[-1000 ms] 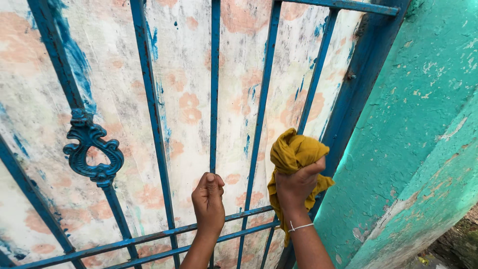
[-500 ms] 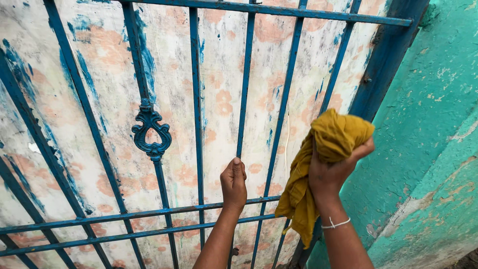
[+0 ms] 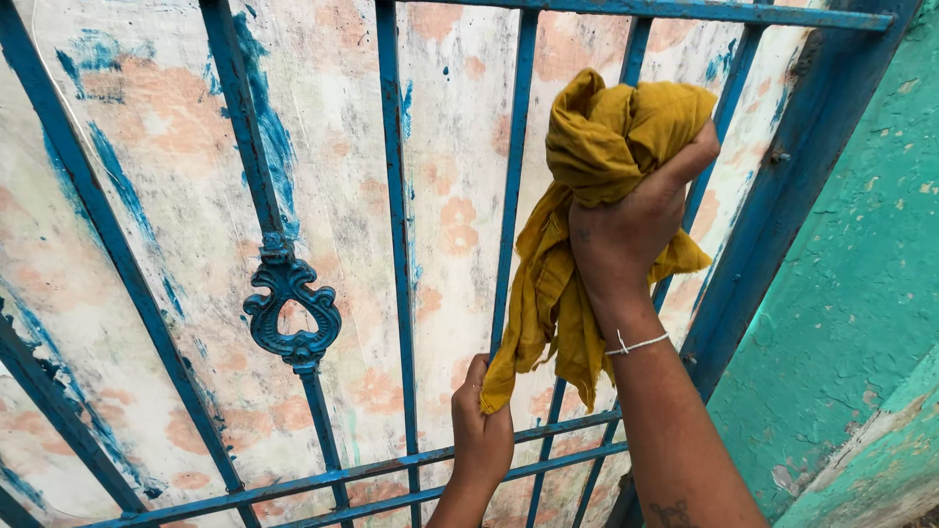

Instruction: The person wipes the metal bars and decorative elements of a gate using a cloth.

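A: In the head view, what is held, and where?

B: A bunched mustard-yellow cloth (image 3: 602,186) is clenched in the right hand (image 3: 626,235), closed tight around it. The cloth is pressed high against a blue vertical bar (image 3: 515,196) of the gate (image 3: 812,196), and its loose end hangs down to the left hand (image 3: 481,430). That hand is wrapped in a fist around the same bar, just above the twin lower rails (image 3: 548,460).

A: How far along can the wiping be judged?

B: It seems to be mid-course. The upper stretch of the bars near the frame is being rubbed now; no clear line between cleaned and uncleaned metal can be made out, so the share done cannot be told. The bars to the left, past the scroll ornament (image 3: 290,313), are not touched at this moment.

A: And against the earlier frames?

B: The cloth is seen higher on the bars than a second ago, when it sat nearer the rails. The left fist is kept low on its bar.
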